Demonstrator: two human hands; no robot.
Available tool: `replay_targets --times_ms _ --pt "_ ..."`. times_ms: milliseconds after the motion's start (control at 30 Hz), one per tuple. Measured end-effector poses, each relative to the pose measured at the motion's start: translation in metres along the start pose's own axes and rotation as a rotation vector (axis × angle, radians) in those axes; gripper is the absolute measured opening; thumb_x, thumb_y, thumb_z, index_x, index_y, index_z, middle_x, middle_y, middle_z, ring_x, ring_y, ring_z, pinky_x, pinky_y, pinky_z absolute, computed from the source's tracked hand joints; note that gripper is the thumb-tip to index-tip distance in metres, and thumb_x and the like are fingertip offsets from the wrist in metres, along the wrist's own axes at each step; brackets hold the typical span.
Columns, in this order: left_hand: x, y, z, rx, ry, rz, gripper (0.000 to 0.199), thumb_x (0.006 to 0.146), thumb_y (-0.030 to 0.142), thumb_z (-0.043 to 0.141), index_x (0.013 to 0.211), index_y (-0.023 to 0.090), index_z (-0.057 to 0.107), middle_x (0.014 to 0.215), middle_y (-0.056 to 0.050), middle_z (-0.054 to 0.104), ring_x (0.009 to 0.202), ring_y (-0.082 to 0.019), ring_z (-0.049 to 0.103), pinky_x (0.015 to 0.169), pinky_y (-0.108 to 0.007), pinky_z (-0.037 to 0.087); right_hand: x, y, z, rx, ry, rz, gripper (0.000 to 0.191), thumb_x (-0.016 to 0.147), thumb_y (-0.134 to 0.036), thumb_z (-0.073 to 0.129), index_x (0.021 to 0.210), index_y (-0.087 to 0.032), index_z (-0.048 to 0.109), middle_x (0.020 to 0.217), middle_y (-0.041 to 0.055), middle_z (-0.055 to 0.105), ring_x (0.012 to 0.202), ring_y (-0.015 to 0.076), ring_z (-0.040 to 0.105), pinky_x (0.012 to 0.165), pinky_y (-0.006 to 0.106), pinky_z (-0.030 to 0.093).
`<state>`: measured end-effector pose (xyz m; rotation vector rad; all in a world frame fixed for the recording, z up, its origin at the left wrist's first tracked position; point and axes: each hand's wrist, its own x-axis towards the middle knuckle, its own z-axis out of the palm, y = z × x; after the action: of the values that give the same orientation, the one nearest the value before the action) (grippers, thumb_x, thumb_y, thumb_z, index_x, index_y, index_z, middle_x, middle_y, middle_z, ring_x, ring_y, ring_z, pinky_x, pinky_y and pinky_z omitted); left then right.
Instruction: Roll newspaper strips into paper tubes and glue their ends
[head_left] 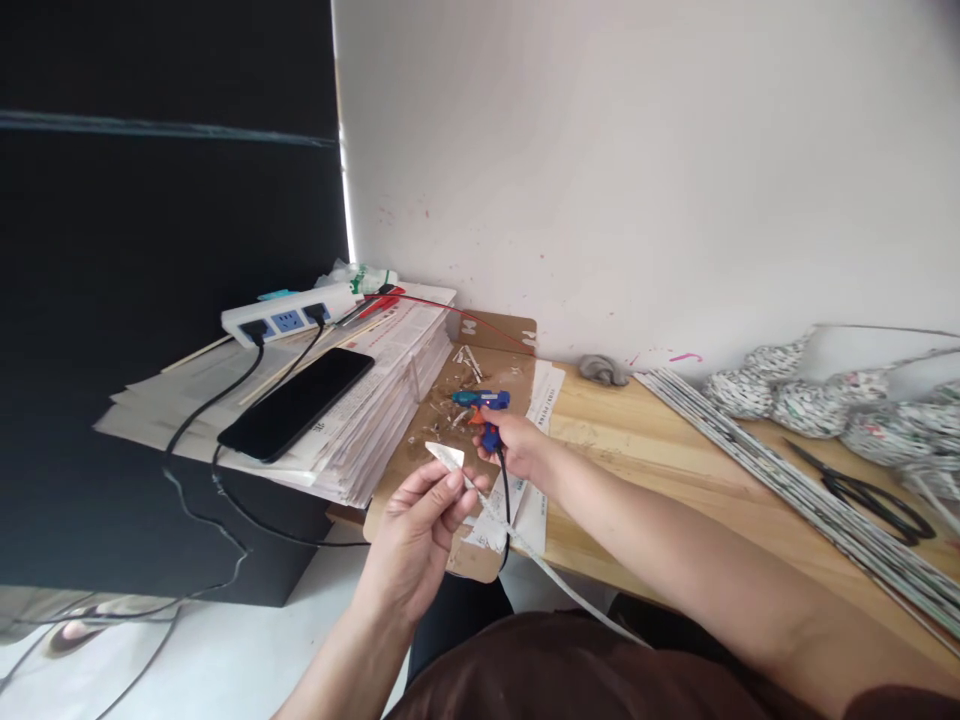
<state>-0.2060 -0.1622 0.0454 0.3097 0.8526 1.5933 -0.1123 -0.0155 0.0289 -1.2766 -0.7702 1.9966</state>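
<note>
My left hand (421, 530) pinches a thin rolled paper strip (529, 550) near its end, where a pointed white paper flap (448, 456) sticks out past the fingertips. The strip's long tail runs down to the right over my lap. Wrapped round the handle of a blue glue gun (491, 402) is my right hand (517, 443), a finger near the orange trigger. The gun's teal nozzle points left, above a piece of brown cardboard (427, 430) with paper scraps and dried smears on it. A gap separates the nozzle from the paper flap.
A stack of newspapers (397, 400) at the left bears a black phone (300, 402) and a white power strip (289, 312) with plugged-in cords. On the right of the wooden table lie rolled paper rods (787, 490), black scissors (862, 495) and woven paper pieces (810, 405). A grey lump (602, 370) sits by the wall.
</note>
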Motion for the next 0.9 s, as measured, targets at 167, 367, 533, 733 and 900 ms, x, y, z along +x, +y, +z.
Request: replay_targets --times_ms 167,367,533,733,900 --pt "-0.001 -0.004 0.002 0.02 -0.032 -0.026 0.017 0.067 0.011 0.075 0.082 0.012 0.066 0.084 -0.007 0.07 0.087 -0.021 0.069 0.074 -0.021 0.057 0.024 -0.009 0.019 0.01 0.019 -0.037 0.016 0.095 -0.022 0.041 0.082 -0.016 0.048 0.057 -0.0034 0.05 0.044 0.0073 0.049 0.045 0.019 0.045" --pt "0.001 -0.004 0.002 0.036 -0.033 -0.026 0.017 0.067 0.012 0.075 0.082 0.012 0.065 0.082 -0.007 0.07 0.087 -0.021 0.069 0.074 -0.02 0.057 0.023 -0.014 0.019 -0.081 0.032 -0.044 0.011 0.092 -0.022 0.044 0.087 -0.015 0.051 0.059 -0.0028 0.052 0.047 0.0098 0.051 0.046 0.022 0.044" --pt "0.004 -0.006 0.006 0.041 -0.038 -0.015 0.019 0.066 0.012 0.076 0.082 0.013 0.065 0.083 -0.007 0.07 0.087 -0.022 0.069 0.074 -0.021 0.057 -0.013 -0.022 0.001 -0.176 0.011 -0.154 0.011 0.082 -0.026 0.062 0.084 -0.015 0.061 0.077 0.0007 0.063 0.067 0.01 0.056 0.057 0.019 0.044" --pt "0.01 -0.009 0.015 0.012 -0.054 0.003 0.017 0.067 0.01 0.074 0.082 0.013 0.065 0.082 -0.006 0.071 0.08 -0.016 0.069 0.074 -0.02 0.057 -0.096 0.002 -0.042 -0.525 -0.337 -0.257 0.033 0.081 -0.044 0.06 0.102 -0.018 0.058 0.093 0.0048 0.063 0.075 0.0134 0.06 0.064 0.027 0.048" --pt "0.014 -0.015 0.028 0.032 -0.116 -0.036 0.016 0.067 0.011 0.074 0.08 0.014 0.064 0.083 -0.005 0.07 0.086 -0.018 0.069 0.073 -0.02 0.056 -0.13 0.019 -0.063 -0.742 -0.193 -0.593 0.021 0.079 -0.035 0.064 0.087 -0.017 0.056 0.076 -0.0001 0.059 0.063 0.0097 0.054 0.057 0.022 0.043"
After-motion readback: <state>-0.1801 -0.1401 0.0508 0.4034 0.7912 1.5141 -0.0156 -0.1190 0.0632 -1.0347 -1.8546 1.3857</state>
